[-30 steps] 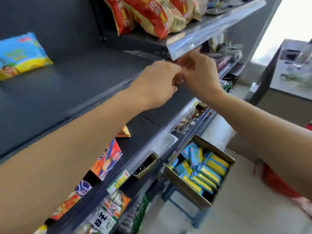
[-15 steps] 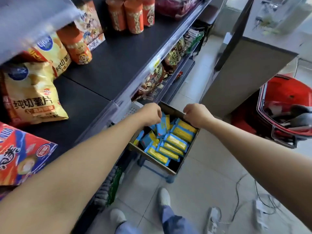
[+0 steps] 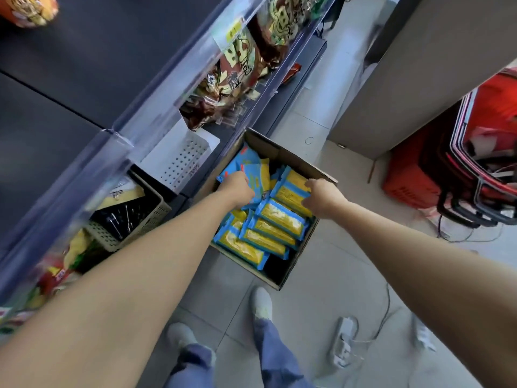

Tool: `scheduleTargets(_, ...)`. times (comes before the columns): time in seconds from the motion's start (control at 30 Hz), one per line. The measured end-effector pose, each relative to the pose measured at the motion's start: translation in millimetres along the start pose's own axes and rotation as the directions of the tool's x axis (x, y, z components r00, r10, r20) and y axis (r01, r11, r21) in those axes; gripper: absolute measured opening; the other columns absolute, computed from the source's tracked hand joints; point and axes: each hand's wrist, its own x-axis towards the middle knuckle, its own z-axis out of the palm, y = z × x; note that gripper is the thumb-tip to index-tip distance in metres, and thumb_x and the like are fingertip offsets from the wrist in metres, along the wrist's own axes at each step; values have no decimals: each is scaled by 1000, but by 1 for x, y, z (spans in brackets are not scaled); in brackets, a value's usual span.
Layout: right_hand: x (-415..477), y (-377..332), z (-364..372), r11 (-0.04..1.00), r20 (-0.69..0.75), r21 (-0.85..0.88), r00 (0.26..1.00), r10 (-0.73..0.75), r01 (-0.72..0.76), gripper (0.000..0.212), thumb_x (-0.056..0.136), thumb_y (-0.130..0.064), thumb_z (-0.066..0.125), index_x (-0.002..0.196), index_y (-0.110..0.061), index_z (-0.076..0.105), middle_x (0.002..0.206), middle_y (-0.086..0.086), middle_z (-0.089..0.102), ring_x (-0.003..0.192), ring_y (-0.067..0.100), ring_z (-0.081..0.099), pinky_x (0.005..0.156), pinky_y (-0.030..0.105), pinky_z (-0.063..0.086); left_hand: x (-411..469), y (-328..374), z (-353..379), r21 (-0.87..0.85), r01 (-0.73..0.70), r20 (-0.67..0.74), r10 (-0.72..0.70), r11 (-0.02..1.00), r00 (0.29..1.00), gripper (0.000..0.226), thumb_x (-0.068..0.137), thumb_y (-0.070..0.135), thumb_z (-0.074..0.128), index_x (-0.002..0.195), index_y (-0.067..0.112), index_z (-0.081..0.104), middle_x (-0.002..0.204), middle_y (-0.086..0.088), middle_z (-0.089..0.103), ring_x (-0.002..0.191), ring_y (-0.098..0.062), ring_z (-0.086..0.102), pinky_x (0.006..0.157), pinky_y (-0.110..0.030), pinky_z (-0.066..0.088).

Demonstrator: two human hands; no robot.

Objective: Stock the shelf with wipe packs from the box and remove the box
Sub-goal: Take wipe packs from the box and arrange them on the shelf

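Fingers of left hand [image 3: 237, 189] and right hand [image 3: 321, 198] curled onto blue-yellow wipe packs [image 3: 268, 233] inside cardboard box [image 3: 291, 155] beside shelf [image 3: 84, 79]; actual grasp cannot be told.

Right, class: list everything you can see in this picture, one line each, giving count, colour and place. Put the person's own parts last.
box: one, brown cardboard, open, on the floor by the shelf
wipe packs: many, blue and yellow, in the box
shelf: several dark grey tiers, left
snack bags: several, brown and cream, lower tier
white tray: one, perforated, shelf edge
beige basket: one, shelf edge beside the tray
red baskets: a stack, right, on the floor
power strip: one, white, on the floor
shoes: two, light grey, bottom
left hand: on a pack in the box
right hand: on a pack in the box
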Motion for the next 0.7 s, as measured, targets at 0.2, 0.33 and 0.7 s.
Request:
scheduleTargets(0.2,30,7,26,1000,-9,-24,1000,18,-18,61,89,-23,57,140,-5,29,137,17,37,127,37,36,101,43,38,35,-4,23,-17,118,-26,-119,993,993,43,94,12,51,133,-5,40,132,-24,50,114,-35,55,70,-39,47)
scheduleTargets(0.33,42,9,35,997,-26,-68,999,46,-48,70,86,-21,60,143,-6,22,137,17,36,127,36,36,102,43,36,46,-9,34,-177,219,27,-218,960,976,61,95,12,52,145,-5,21,121,-17,56,71,-19,52,62,-31,42)
scheduleTargets(0.7,44,4,26,995,-79,-83,996,48,-55,42,81,-16,63,121,-21,51,120,13,46,119,33,37,90,37,38,52,-21,35,-310,213,-108,-258,926,960,32,84,2,63,114,-5,57,120,-19,60,108,-34,59,87,-38,50)
